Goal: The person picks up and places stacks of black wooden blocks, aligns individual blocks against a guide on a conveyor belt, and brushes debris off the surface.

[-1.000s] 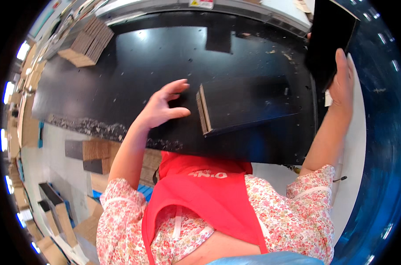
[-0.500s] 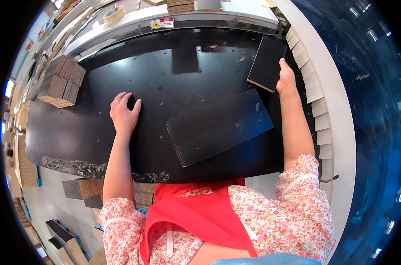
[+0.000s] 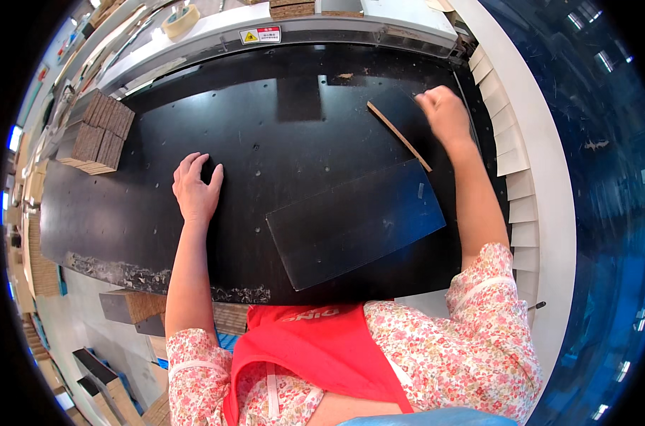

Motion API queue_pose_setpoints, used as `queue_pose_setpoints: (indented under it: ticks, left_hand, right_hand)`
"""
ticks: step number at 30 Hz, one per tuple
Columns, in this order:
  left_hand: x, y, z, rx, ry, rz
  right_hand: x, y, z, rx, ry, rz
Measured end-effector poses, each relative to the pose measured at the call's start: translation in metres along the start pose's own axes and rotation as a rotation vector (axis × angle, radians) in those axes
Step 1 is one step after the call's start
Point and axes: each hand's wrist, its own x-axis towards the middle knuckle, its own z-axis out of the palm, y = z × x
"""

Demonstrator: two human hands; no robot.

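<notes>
My left hand (image 3: 197, 188) rests on the black tabletop (image 3: 230, 156), thumb apart from the slightly curved fingers, holding nothing. Over at the far right, my right hand (image 3: 447, 117) is bent at a small black board (image 3: 393, 106). That board shows a thin tan edge facing left and down. The fingers are curled and smeared, so their grip on it is unclear. Between my arms lies a larger black rectangular panel (image 3: 354, 224), set at a slant. The small board's lower corner comes close to the panel's upper edge; whether they touch I cannot tell.
Stacked brown board pieces (image 3: 102, 135) stand at the table's left. A pale rail with a warning label (image 3: 260, 35) runs along the back, a tape roll (image 3: 181, 21) on it. Overlapping pale flaps (image 3: 511, 156) line the right side.
The small board has moved left and toward me, and its tan edge now faces left. My right hand has turned inward and its fingers have curled. My left hand stays nearly in place.
</notes>
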Motion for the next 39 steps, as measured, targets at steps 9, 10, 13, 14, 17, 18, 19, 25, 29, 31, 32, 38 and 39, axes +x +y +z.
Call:
queue_pose_setpoints:
  ticks: [9,10,13,14,17,18,19,25,29,31,32,38,39]
  left_hand:
    - [0.002,0.004,0.000,-0.017,-0.006,0.008]
    - [0.002,0.005,0.000,-0.014,-0.004,0.006]
    - [0.001,0.003,0.001,-0.013,0.016,0.014]
    - [0.001,0.002,0.001,-0.016,0.013,0.007]
    - [0.002,0.007,-0.001,-0.023,-0.005,-0.004]
    - [0.002,0.008,-0.001,-0.020,-0.004,-0.001]
    - [0.002,0.008,0.000,-0.017,-0.002,0.002]
    - [0.003,0.006,-0.001,0.006,-0.014,0.000]
    - [0.006,0.011,0.001,0.007,-0.026,0.000]
    - [0.005,0.008,0.001,0.016,-0.025,-0.001]
    - [0.002,0.005,0.001,0.026,-0.018,-0.004]
    - [0.001,0.005,-0.001,0.011,-0.001,0.012]
    - [0.002,0.006,-0.001,0.007,0.002,0.016]
  right_hand:
    - [-0.041,-0.038,0.019,-0.552,-0.288,-0.126]
    - [-0.036,-0.025,0.023,-0.593,-0.265,-0.185]
    - [-0.019,0.014,0.034,-0.579,0.008,-0.274]
    - [-0.011,0.026,0.040,-0.567,0.100,-0.295]
    - [0.011,0.056,0.059,-0.476,0.177,-0.217]
    - [0.018,0.063,0.062,-0.457,0.207,-0.203]
    - [0.025,0.070,0.064,-0.452,0.205,-0.171]
    - [0.064,0.086,0.078,-0.443,0.166,0.033]
    - [0.085,0.122,0.084,-0.378,0.163,0.178]
    - [0.095,0.126,0.085,-0.366,0.138,0.237]
    - [0.097,0.116,0.083,-0.366,0.119,0.234]
    - [0.122,0.124,0.077,-0.170,0.162,0.551]
    - [0.125,0.128,0.076,-0.151,0.164,0.578]
